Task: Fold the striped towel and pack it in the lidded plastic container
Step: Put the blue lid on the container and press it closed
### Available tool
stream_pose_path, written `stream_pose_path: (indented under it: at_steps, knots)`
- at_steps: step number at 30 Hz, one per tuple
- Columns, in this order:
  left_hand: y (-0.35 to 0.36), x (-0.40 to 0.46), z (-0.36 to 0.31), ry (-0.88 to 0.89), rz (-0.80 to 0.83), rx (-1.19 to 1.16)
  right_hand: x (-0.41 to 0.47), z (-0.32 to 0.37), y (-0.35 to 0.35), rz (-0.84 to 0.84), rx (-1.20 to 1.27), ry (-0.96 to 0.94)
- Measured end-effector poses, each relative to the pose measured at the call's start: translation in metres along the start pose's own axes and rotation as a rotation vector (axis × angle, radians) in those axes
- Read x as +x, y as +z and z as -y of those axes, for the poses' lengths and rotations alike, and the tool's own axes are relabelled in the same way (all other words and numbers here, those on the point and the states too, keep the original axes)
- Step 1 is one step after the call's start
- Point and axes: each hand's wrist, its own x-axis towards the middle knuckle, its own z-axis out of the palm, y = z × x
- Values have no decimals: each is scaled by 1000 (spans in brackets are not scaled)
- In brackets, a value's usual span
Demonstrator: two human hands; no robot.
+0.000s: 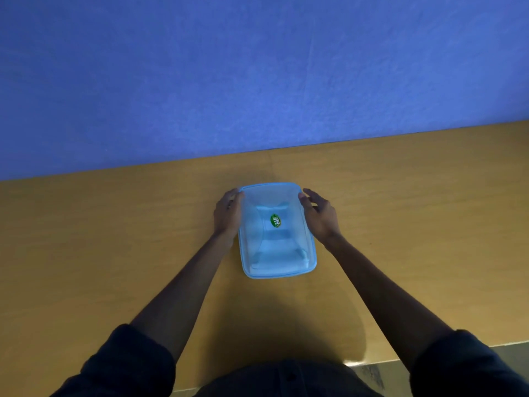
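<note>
both forearms reach out from dark rolled sleeves (126,365) over the near edge of the bench (114,239), and a shadow pools on the wood between them. past the wrists sits the container (276,230), a pale blue translucent box lying long-ways away from the person, with its lid (272,196) on and a green sticker (275,220) on top. the left hand (227,214) lies flat against the left side, fingers curled to the far left corner. the right hand (317,217) is against the right side, thumb touching the far right corner, the other fingers spread and lifted a little. so the hands are apart, one on each flank, pressing or bracing rather than clearly clamped. behind it all is a blue wall (257,81).

the towel is not plainly seen; a pale shape shows through the lid, but it is too blurred to say whether it is cloth or moulding.

risks, as i judge them: if the far corners are not seated, the lid may spring up. uneven pressure could slide the box on the smooth wood. if cloth is caught in the rim, the seal fails.
</note>
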Motion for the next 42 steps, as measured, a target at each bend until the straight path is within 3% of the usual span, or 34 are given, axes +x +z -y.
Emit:
stream_pose_path:
  at_steps: [5, 15, 28, 42]
  knots:
    - [9, 17, 0, 104, -40, 89, 29, 6, 7, 1, -18, -12]
    - [24, 11, 7, 131, -156, 0, 45, -4, 18, -109, 24, 33]
    - [25, 21, 16, 101, -187, -11, 48, -5, 23, -195, 88, 33]
    - [29, 33, 13, 75, -114, -5, 56, -3, 25, -70, 205, 142]
